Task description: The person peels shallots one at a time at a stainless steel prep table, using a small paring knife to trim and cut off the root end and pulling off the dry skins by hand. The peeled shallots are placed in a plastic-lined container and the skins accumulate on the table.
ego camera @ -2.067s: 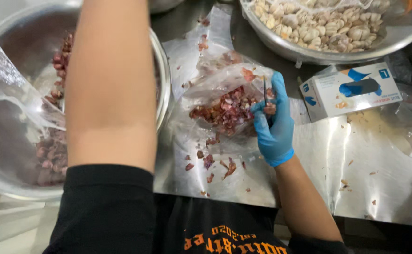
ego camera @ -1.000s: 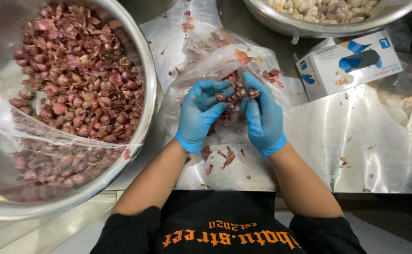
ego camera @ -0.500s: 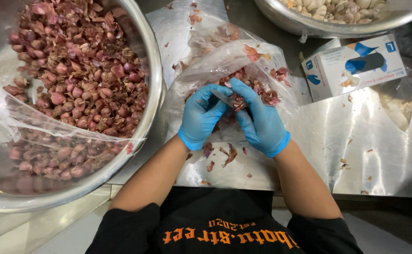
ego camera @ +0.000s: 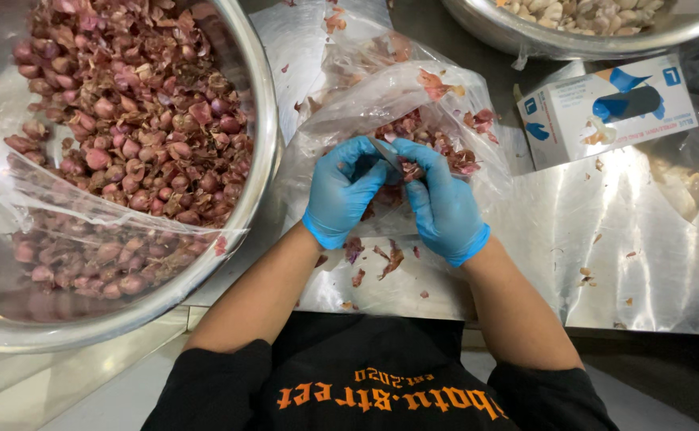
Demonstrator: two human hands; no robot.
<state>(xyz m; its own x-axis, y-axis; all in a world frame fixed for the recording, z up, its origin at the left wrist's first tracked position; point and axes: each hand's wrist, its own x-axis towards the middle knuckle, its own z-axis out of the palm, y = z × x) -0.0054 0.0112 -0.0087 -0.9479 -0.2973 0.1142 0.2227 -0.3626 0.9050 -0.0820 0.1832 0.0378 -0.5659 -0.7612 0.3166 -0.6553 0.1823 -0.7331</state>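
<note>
Both gloved hands meet over the clear plastic bag (ego camera: pixel 381 96) of peelings: the left hand (ego camera: pixel 341 191) pinches a shallot (ego camera: pixel 410 170), and the right hand (ego camera: pixel 443 209) grips what appears to be a small knife blade (ego camera: pixel 384 149). Keep the cut shallow and angled away from the fingers. The steel bowl (ego camera: pixel 263 144) of unpeeled shallots crowds the left elbow; the glove box (ego camera: pixel 609 108) sits well apart

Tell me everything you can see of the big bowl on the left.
The big steel bowl is round, shiny and deep, cut off by the frame's left edge. It sits on the steel table, heaped with unpeeled reddish-purple shallots and loose skins. A clear plastic sheet drapes over its near side. Neither gloved hand touches it; the left hand is nearest.
</note>
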